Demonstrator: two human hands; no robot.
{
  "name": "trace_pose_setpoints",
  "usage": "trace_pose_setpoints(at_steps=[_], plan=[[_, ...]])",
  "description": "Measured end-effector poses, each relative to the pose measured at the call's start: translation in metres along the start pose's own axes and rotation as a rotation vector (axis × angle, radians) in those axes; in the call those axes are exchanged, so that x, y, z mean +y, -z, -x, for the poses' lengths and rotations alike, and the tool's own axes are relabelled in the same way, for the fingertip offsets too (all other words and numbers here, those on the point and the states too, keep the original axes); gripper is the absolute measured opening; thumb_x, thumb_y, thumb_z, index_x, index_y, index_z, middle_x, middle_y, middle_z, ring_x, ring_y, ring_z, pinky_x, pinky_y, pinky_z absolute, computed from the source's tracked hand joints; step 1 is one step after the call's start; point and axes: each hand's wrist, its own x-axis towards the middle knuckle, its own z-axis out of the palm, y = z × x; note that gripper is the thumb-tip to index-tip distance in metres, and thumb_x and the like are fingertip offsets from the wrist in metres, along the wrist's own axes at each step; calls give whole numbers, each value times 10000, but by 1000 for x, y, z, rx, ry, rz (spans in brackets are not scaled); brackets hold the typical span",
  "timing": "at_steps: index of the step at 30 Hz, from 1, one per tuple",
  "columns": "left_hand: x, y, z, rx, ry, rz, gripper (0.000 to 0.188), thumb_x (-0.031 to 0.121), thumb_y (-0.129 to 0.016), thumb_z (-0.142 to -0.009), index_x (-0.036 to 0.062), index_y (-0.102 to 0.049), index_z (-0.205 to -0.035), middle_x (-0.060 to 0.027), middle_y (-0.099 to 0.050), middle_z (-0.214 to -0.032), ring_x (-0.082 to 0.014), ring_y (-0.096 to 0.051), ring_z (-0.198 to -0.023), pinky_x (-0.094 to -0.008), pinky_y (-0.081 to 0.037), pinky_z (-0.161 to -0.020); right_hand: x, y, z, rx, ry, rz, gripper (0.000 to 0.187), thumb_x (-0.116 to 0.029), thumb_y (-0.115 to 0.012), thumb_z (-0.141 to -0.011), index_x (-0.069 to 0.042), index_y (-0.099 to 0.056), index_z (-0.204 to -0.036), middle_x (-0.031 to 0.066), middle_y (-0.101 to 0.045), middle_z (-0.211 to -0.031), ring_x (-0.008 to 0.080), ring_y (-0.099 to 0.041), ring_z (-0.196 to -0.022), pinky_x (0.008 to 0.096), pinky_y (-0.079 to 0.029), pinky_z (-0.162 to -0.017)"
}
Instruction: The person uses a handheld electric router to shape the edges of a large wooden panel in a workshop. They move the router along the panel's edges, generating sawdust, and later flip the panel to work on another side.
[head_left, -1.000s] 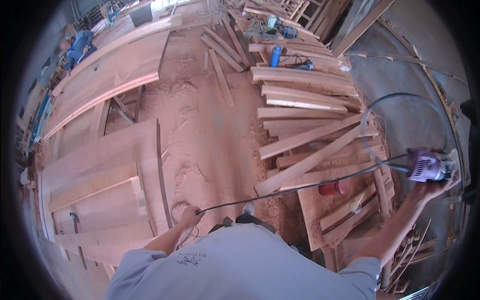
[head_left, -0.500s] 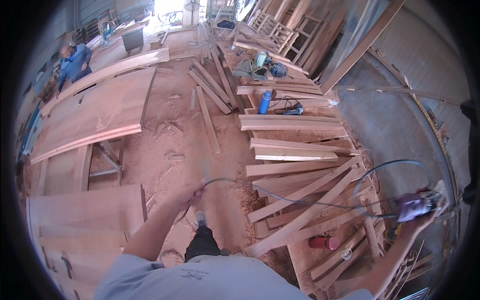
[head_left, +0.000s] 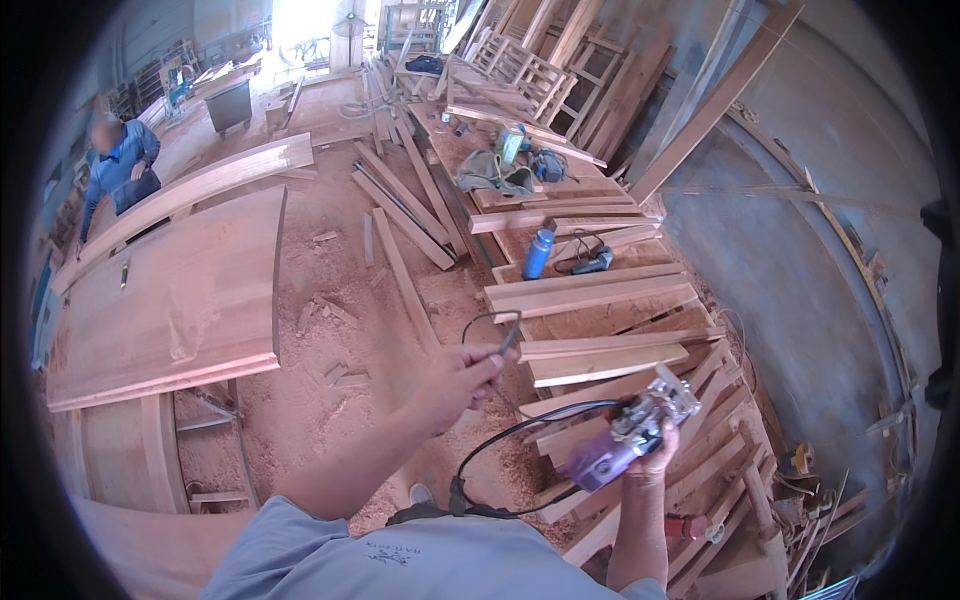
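My right hand (head_left: 655, 455) grips a purple trim router (head_left: 605, 455) with a bright metal base, tilted above the boards at my right. Its dark cord (head_left: 540, 416) loops down toward my waist. My left hand (head_left: 465, 382) is closed on a thin dark length of cord in front of me, over the aisle. The cord's far part bends in a small loop beside those fingers. Under the router lie several loose wooden strips (head_left: 600, 300) across a low bench.
A blue bottle (head_left: 538, 254), a corded tool (head_left: 592, 261) and a red bottle (head_left: 685, 526) sit among the strips. At left stands a large wooden panel (head_left: 180, 300), with a person in blue (head_left: 122, 165) behind it. Sawdust and offcuts cover the floor (head_left: 330, 270).
My right hand has brought the router from the far right in toward my middle. My left hand has risen forward and right with the cord. The view has shifted.
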Motion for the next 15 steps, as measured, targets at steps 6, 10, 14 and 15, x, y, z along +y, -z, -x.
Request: trace_pose_setpoints(at_steps=[6,10,14,15], plan=[[41,60,-90,1,-202,-493,277,165,-602,-1043,23,-739,-1238,-15,-658,-817,-84,-585,-714,-265,-485,-663,111,-102,-140,-140,-259,-35,724,-401,-793,-753,-11,-572,-1321,239,-689,-1195,377,-705,-1078,488,-608,-907],[69,100,-176,-7,-141,-594,255,202,-594,-1057,18,-757,-1130,30,-634,-765,-54,-534,-648,-270,-445,-594,159,-148,-250,-248,-314,-64,696,-411,-792,-766,-15,-576,-1297,251,-674,-1226,413,-647,-1210,522,-582,-985],[97,137,-277,48,-36,-574,262,195,-593,-1061,22,-757,-1170,24,-633,-771,-48,-536,-650,-272,-436,-569,208,-161,-370,-299,-263,-55,702,-414,-798,-769,-20,-558,-1298,216,-671,-1166,410,-652,-1195,529,-584,-973],[112,147,-300,70,-56,-597,264,198,-597,-1061,20,-752,-1179,28,-636,-778,-50,-540,-652,-274,-440,-571,212,-176,-402,-291,-247,-38,708,-414,-800,-767,-22,-552,-1302,211,-671,-1151,405,-661,-1175,524,-589,-961]])
